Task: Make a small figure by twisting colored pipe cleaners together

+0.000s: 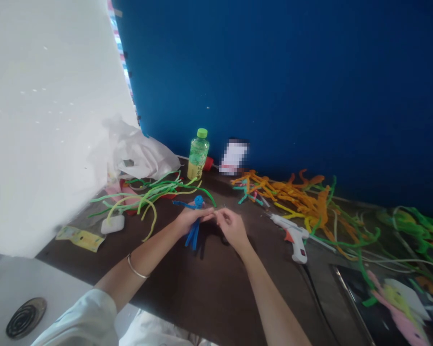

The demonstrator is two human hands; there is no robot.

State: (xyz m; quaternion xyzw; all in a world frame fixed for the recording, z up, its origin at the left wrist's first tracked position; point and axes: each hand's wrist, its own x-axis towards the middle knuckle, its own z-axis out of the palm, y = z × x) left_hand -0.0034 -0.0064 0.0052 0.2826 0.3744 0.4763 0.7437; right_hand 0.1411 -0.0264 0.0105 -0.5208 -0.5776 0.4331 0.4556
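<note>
My left hand point(189, 217) is closed around a small blue pipe-cleaner figure point(198, 202). Its round coiled head sticks up above my fingers, one arm points left, and several blue strands hang below the hand. My right hand point(233, 227) is pinched, its fingertips meeting the left fingertips just right of the figure. Whatever lies between those fingertips is too small and blurred to name. Close behind my left hand lies a loose pile of green and yellow-green pipe cleaners point(155, 192).
A white glue gun point(295, 238) with a black cord lies right of my hands. Orange pipe-cleaner pieces point(303, 199) are heaped behind it. Farther back stand a green-capped bottle point(198, 156) and a blurred-out phone point(234, 156). A white case point(113, 224) sits left; a dark tray point(357, 293) lies right.
</note>
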